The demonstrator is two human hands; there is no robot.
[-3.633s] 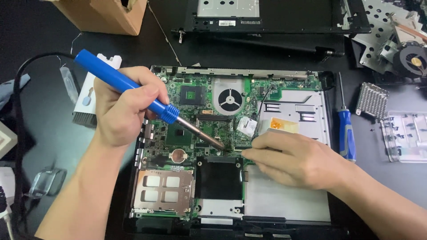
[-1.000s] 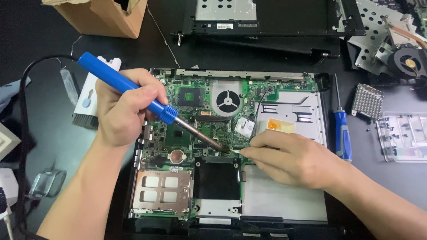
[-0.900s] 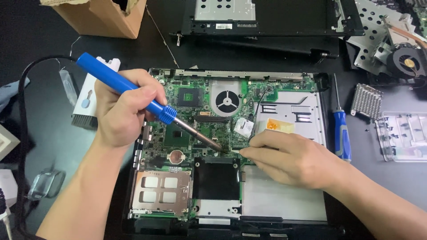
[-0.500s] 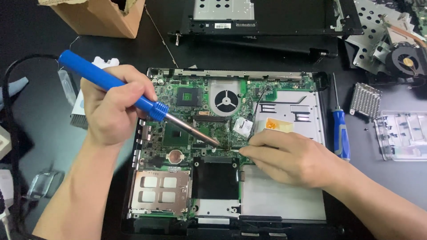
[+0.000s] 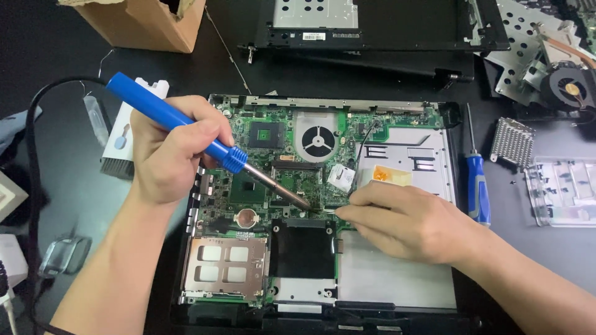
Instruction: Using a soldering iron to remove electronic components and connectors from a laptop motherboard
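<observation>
On the open laptop's board (image 5: 273, 180), our left hand (image 5: 167, 155) grips the soldering iron (image 5: 186, 127), tip touching a joint mid-board. Our right hand (image 5: 403, 220) pinches something thin beside the tip; soldering looks underway, the laptop not yet reassembled.

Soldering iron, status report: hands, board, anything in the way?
Left hand grips soldering iron, tip on green board. Right hand pinches thin wire at tip. Nothing blocking.

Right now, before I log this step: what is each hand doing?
Left hand: closed around the blue soldering iron, tip on the laptop motherboard.
Right hand: fingers pinched at the tip; what they hold cannot be told.
</observation>
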